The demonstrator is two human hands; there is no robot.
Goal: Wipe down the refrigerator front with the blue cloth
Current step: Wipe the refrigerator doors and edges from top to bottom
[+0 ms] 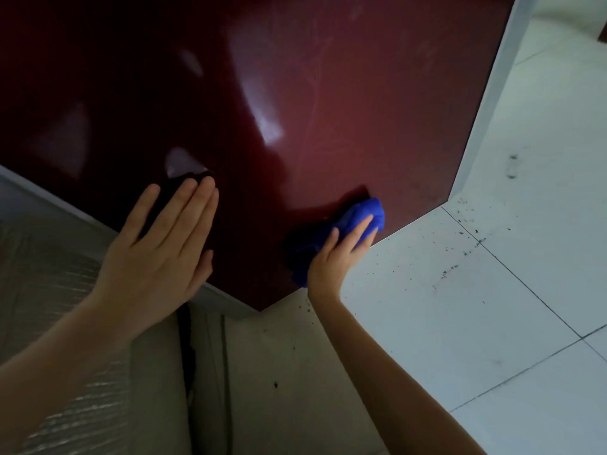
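Near the bottom edge of the dark red refrigerator front (pixel 345 110), the bunched blue cloth (pixel 364 211) lies under the right hand (pixel 338 254), whose straight fingers press it flat. Farther left on that front, the left hand (pixel 157 254) rests flat, fingers straight.

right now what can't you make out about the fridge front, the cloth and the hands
All in the head view:
The refrigerator front: top cut off by the frame's upper edge; its left half is too dark and glare-streaked to judge smears.
The blue cloth: partly hidden under the right hand; dampness unreadable.
Door surface beneath the left hand: covered by its flat palm.
The dark specks on the floor tiles: too small to identify.
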